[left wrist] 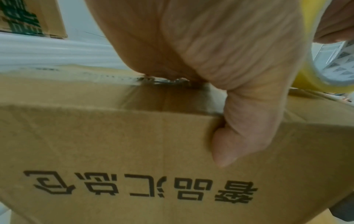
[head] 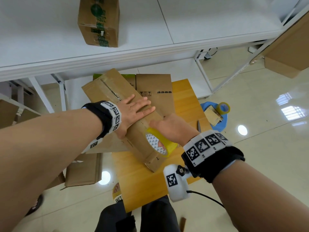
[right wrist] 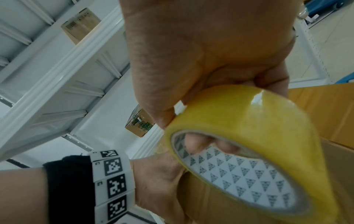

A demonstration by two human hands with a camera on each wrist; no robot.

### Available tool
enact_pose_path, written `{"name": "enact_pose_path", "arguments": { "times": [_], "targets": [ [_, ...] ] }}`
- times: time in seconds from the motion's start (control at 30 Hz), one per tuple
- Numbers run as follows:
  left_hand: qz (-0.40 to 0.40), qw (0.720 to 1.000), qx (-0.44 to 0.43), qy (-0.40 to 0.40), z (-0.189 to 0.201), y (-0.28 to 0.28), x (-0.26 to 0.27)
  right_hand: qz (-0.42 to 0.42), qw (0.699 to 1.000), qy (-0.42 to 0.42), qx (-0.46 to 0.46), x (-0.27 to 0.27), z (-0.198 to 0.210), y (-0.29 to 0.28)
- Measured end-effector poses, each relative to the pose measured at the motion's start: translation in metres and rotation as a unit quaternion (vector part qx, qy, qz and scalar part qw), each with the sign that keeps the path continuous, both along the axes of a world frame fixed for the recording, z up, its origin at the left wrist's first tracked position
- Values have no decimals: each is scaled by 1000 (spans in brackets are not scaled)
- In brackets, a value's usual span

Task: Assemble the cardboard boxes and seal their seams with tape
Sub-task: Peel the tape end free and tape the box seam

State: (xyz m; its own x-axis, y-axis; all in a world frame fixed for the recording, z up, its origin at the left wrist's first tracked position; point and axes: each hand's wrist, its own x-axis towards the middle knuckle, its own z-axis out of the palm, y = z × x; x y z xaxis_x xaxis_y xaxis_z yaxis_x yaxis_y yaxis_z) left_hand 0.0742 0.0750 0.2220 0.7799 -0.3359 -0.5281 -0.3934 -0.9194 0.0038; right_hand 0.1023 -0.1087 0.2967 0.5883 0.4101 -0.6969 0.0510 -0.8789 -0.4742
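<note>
And here's the long cardboard box [head: 117, 104] lying slantwise across the little wooden bench [head: 184, 97], seam side up, its near end poking out toward the person. The left hand [head: 133, 111] is spread flat on top, fingers straight, thumb hooked down over the near-left edge, and that looks like a hold-down: it keeps the flaps together and stops the box sliding while tape goes on. The right hand [head: 172, 128] has the yellow tape roll [head: 160, 143] gripped firmly, fingers poked through the patterned core and thumb on the outer rim, with the roll set against the top of the box just near of the left hand. I'd say the roll is meant to travel along the centre seam, where a dark gap shows toward the far end. Whether a strip is stuck down already, I can't tell. Behind, a flattened carton [head: 153, 87] lies on the bench, ready for later. Off to the right, a spare tape roll [head: 224, 107] sits in a blue basin [head: 224, 124] on the floor, and a finished box [head: 98, 22] is up on the white shelf [head: 200, 22].
</note>
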Motion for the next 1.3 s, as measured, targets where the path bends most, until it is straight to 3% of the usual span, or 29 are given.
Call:
{"name": "enact_pose_path", "arguments": {
  "times": [0.23, 0.37, 0.67, 0.97, 1.3],
  "targets": [
    [13, 1000, -16, -9, -5, 0, -2, -46, 998, 13, -32, -4, 2, -2],
    [23, 999, -30, -1, -4, 0, -2, -22, 992, 67, -102, -5, 0, -11],
    [30, 999, -25, 4, -1, -3, -8, 42, 981, 81, -170, -5, -10, -20],
    [39, 999, -29, 7, -2, -3, -8, 68, 981, 26, -181, 0, -9, -20],
    [44, 998, -32, 10, -2, -8, -13, 36, 973, 88, -212, -4, -12, -26]
  ]
}}
